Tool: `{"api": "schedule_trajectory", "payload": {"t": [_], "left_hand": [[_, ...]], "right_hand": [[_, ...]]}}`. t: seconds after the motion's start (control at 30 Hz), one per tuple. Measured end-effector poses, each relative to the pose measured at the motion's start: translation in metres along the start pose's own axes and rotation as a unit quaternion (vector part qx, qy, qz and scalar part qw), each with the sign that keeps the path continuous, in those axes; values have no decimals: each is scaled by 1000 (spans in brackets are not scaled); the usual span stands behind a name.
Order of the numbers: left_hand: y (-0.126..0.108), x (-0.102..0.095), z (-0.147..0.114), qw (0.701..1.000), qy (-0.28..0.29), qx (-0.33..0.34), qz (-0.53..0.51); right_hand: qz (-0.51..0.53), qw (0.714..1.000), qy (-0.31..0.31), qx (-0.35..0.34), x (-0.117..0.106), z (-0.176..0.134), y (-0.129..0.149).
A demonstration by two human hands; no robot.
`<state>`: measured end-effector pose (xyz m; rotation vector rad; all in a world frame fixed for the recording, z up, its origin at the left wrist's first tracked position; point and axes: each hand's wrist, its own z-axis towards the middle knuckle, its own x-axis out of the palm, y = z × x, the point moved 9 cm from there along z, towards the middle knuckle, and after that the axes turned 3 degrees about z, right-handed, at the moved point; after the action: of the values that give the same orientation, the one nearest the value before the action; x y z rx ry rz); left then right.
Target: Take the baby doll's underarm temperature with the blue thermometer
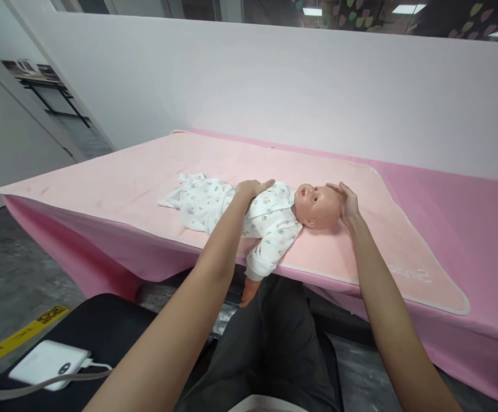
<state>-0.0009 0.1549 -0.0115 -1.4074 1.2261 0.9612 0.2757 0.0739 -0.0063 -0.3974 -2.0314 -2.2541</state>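
While doll point(275, 205) lies face up, clothed already, not lifted, left hand point(251, 187) rests across its torso, fingers mostly hidden, grip unclear; right hand point(348, 202) cups its crown, thumb spread from fingers. Left of doll, power bank point(43, 361) on black seat point(107, 320); beneath, pale pink mat point(382, 229) over tabletop point(481, 217); beyond, white wall point(275, 86).

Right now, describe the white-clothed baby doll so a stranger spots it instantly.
Against the white wall, find the pink-draped table and its pale pink mat. Near the front edge, beneath the left hand, lies the doll; only it has a bald head.
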Motion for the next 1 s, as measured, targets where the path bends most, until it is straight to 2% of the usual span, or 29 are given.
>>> {"api": "schedule_trajectory", "payload": {"t": [0.1,0.23,0.43,0.67,0.8,0.9,1.0], "left_hand": [[2,-3,-4,1000,-23,-9,-15],[4,-6,-4,998,-59,-12,-25],[3,-7,-4,997,-74,-2,-29],[2,-9,-8,996,-80,2,-32],[1,-8,-9,996,-80,5,-31],[2,-8,-8,996,-79,-1,-30],[2,-8,-8,996,-78,-2,-33]], "right_hand": [[-3,999,35,24,8,-2,-7],[-11,999,23,21,9,-6,-8],[-16,998,55,27,15,-7,-5],[1,1000,-9,-24,-9,2,5],[-17,998,-26,-53,-18,5,8],[-28,999,-5,-45,-9,3,6],[-26,999,24,1,5,-3,-1]]}}
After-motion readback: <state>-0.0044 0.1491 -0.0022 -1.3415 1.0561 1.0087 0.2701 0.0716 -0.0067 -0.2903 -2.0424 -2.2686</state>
